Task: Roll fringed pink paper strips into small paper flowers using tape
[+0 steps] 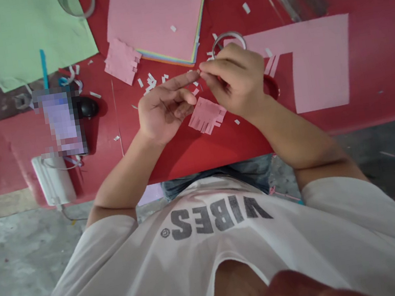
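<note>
My left hand (164, 107) is over the table with its index finger stretched to the right; its other fingers are loosely bent and apart. At that fingertip, my right hand (233, 77) is closed in a pinch. Whatever the pinch holds is too small to make out. Just below both hands lies a small pink paper piece (207, 115) with slits cut along its edges. A similar notched pink piece (122, 61) rests up and left of them, against the stack of coloured paper (159, 17). Behind my right hand a tape roll (228, 39) shows in part.
White paper snippets (150, 82) are scattered about the red table (213, 153). On the right is an L-shaped pink sheet (322, 65). Leftward are a green sheet (33, 39), another tape roll (77, 2), a black mouse-like object (87, 106) and a white power bank (53, 179) with a cable.
</note>
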{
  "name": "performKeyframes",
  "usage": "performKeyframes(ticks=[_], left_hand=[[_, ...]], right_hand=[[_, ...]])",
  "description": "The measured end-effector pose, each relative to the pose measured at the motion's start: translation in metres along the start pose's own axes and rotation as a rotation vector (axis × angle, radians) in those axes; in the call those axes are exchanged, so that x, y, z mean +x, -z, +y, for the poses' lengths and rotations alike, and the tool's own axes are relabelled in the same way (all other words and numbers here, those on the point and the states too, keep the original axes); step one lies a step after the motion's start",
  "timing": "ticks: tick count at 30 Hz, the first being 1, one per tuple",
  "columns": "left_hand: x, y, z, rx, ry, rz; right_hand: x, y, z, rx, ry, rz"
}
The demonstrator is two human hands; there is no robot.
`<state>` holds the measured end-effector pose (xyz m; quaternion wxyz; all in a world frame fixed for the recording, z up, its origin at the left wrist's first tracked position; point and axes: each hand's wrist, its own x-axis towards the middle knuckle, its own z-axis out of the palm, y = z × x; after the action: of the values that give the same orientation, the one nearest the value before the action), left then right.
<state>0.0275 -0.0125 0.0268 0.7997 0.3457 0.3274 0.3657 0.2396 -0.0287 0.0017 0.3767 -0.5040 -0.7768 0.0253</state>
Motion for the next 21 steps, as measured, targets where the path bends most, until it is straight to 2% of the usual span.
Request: performKeyframes(ticks=[5,12,17,21], left_hand=[[0.0019,0.0033,-0.0026,0.035,0.024,0.011],[0.0026,0.0055,-0.0018,0.023,0.022,-0.041],[-0.0007,0.0001,0.0025,0.005,0.036,-0.114],[-0.0037,-0.0025,0.0050,0.042,0.047,-0.122]], right_hand=[[0.0011,-0.0014,0.0052,0.000,0.014,-0.104],[0.0051,0.0002,0.0046,0.024,-0.051,-0.150],[0.0079,0.0032,0.0014,0.020,-0.057,-0.111],[0.0089,0.0022,-0.0008,0.072,-0.081,-0.050]])
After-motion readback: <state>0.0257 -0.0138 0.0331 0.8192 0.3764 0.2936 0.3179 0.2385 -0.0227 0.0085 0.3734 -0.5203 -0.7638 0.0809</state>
